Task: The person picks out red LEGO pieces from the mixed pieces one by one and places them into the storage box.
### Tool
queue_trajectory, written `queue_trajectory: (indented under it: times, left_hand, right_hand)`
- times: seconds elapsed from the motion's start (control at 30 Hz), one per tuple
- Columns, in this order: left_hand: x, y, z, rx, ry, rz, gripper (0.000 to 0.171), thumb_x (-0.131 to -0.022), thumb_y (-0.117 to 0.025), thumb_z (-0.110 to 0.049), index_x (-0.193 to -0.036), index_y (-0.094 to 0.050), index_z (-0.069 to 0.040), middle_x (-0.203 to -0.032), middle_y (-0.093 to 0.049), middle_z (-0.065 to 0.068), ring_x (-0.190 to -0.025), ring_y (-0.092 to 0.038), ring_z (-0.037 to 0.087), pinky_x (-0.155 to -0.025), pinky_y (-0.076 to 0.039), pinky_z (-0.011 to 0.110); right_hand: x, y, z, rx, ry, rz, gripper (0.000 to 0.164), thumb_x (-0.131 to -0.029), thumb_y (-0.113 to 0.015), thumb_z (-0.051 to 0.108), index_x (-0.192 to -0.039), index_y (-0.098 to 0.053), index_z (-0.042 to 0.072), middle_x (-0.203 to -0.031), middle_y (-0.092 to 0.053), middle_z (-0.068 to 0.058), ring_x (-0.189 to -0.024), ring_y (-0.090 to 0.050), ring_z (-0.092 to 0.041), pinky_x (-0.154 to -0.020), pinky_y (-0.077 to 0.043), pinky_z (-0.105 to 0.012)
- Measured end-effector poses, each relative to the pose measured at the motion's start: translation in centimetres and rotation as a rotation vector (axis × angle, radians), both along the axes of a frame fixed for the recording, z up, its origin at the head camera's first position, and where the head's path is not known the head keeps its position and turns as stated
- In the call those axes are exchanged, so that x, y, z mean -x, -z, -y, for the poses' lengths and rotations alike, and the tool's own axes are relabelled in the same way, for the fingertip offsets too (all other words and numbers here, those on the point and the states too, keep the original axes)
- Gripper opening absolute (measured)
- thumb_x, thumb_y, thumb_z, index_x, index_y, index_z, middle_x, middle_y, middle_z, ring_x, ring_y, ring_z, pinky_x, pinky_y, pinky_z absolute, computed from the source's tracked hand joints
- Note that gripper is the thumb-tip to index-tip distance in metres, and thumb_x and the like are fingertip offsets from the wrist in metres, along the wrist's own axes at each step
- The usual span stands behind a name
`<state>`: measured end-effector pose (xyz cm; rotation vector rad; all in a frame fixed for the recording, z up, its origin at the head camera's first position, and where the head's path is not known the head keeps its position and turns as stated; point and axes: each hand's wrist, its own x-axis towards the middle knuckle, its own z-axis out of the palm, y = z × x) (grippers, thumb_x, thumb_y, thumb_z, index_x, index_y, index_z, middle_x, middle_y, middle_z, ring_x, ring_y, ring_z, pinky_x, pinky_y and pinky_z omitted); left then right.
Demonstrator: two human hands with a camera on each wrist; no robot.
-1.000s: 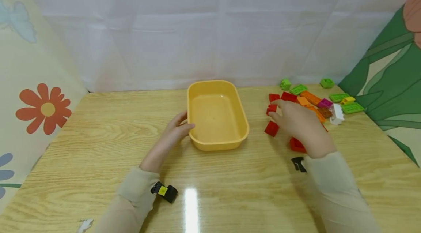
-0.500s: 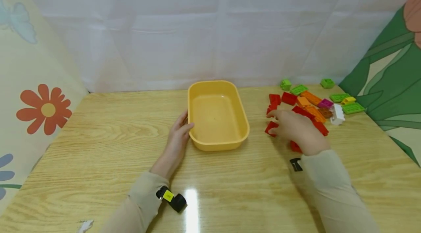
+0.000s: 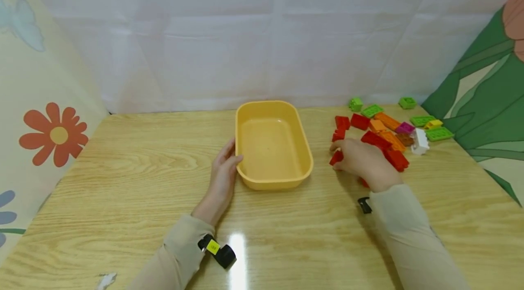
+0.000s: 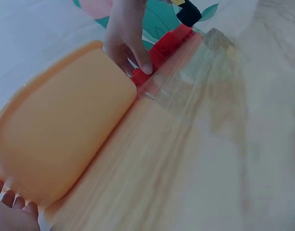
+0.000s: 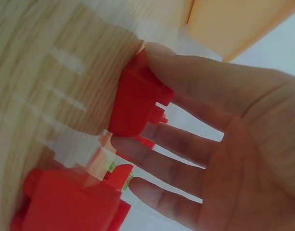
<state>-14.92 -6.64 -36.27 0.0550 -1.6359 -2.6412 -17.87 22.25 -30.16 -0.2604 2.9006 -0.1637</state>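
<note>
My left hand [image 3: 223, 174] holds the left side of a yellow plastic tub [image 3: 274, 184], its thumb at the rim and its fingers along the outside wall. In the left wrist view those fingertips [image 4: 12, 197] lie against the tub's wall. Right of the tub, my right hand [image 3: 364, 162] pinches a red toy building brick [image 3: 336, 158] low over the table. The right wrist view shows the thumb on one side of this brick [image 5: 137, 96] and fingers on the other. A larger red brick [image 5: 70, 199] stands close by.
Beyond the right hand lie more red bricks [image 3: 375, 140], orange bricks [image 3: 387, 121], a white brick [image 3: 420, 142] and several green bricks [image 3: 439, 134]. A white cloth [image 3: 196, 44] hangs behind the wooden table [image 3: 135, 167]. Painted panels stand at both sides.
My right hand has moved toward me from the farther red bricks to the nearer one and closed its fingers on it. The left hand has turned more upright; the tub has shifted slightly right.
</note>
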Motion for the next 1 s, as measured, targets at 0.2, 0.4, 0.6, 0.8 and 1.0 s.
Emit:
queue_trajectory:
  times: [0.2,0.4,0.6,0.8,1.0]
  left_hand:
    - [-0.5,-0.1,-0.3,0.019,-0.02,0.005,0.064,-0.083,-0.045,0.005,-0.144,-0.03,0.004,-0.154,-0.03,0.02,-0.138,-0.03,0.024,-0.119,-0.024,0.044]
    - [-1.4,0.2,-0.7,0.077,-0.047,-0.018,0.063,-0.083,-0.044,0.006,-0.144,-0.03,0.005,-0.153,-0.03,0.024,-0.138,-0.03,0.028,-0.118,-0.024,0.046]
    - [-1.7,0.5,-0.9,0.093,-0.061,-0.005,0.062,-0.083,-0.044,0.006,-0.143,-0.03,0.006,-0.151,-0.032,0.025,-0.137,-0.032,0.029,-0.117,-0.026,0.047]
    - [-1.4,0.5,-1.2,0.021,-0.057,-0.004,0.064,-0.081,-0.045,0.007,-0.143,-0.029,0.009,-0.154,-0.027,0.026,-0.14,-0.027,0.029,-0.119,-0.023,0.046]
    - [-1.1,0.5,-1.1,0.027,-0.041,-0.025,0.064,-0.082,-0.045,0.006,-0.143,-0.029,0.008,-0.154,-0.027,0.025,-0.14,-0.026,0.028,-0.119,-0.021,0.046]
  right_hand:
    - [0.1,0.1,0.0,0.008,-0.011,-0.012,0.038,-0.08,-0.069,0.02,-0.114,-0.064,0.004,-0.112,-0.067,-0.019,-0.086,-0.055,-0.027,-0.079,-0.052,-0.054]
    - [0.0,-0.1,0.0,0.017,0.001,-0.028,0.037,-0.082,-0.063,0.018,-0.114,-0.063,0.0,-0.113,-0.067,-0.021,-0.088,-0.057,-0.03,-0.078,-0.053,-0.055]
    - [-0.2,-0.7,-0.1,0.044,0.01,-0.081,0.041,-0.083,-0.061,0.024,-0.118,-0.061,0.001,-0.121,-0.063,-0.024,-0.103,-0.058,-0.037,-0.082,-0.05,-0.063]
    - [-0.4,-1.5,0.2,0.022,0.025,-0.134,0.039,-0.085,-0.06,0.024,-0.118,-0.058,0.002,-0.119,-0.061,-0.024,-0.103,-0.056,-0.038,-0.08,-0.05,-0.063]
    - [-0.6,-2.3,1.2,0.02,0.03,-0.2,0.047,-0.086,-0.061,0.025,-0.127,-0.053,0.003,-0.129,-0.055,-0.026,-0.111,-0.052,-0.042,-0.085,-0.048,-0.065]
